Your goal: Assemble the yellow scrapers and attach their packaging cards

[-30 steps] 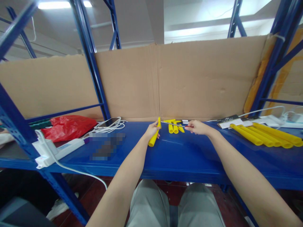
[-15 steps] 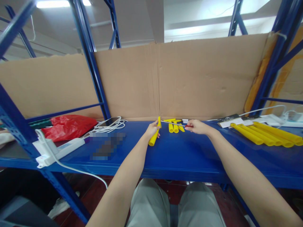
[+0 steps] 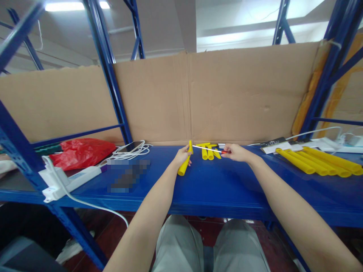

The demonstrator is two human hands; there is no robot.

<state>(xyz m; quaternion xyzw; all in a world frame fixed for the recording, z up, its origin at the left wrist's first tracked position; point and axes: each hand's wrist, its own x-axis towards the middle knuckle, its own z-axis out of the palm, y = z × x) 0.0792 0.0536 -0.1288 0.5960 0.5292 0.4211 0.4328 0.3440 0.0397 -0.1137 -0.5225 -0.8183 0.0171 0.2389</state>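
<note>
My left hand [image 3: 182, 156] is closed around a yellow tube [image 3: 184, 167], which stands tilted over the blue shelf with its wide end toward me. In my right hand [image 3: 234, 152] is the red handle of a screwdriver [image 3: 209, 149]. Its long metal shaft points left, and the tip reaches the upper end of the held tube; whether it touches cannot be made out. Just behind the shaft lie a few short yellow tube pieces [image 3: 204, 153] on the shelf.
Several longer yellow tubes [image 3: 297, 161] lie side by side at the right, near a black and white packet [image 3: 274, 145]. On the left are a red plastic bag [image 3: 82, 153], coiled white cable [image 3: 132, 152] and a power strip [image 3: 81, 175]. A cardboard sheet [image 3: 241, 94] stands behind.
Both hands stay nearly in place. The screwdriver and right hand have shifted only very slightly; the held tube looks the same.
</note>
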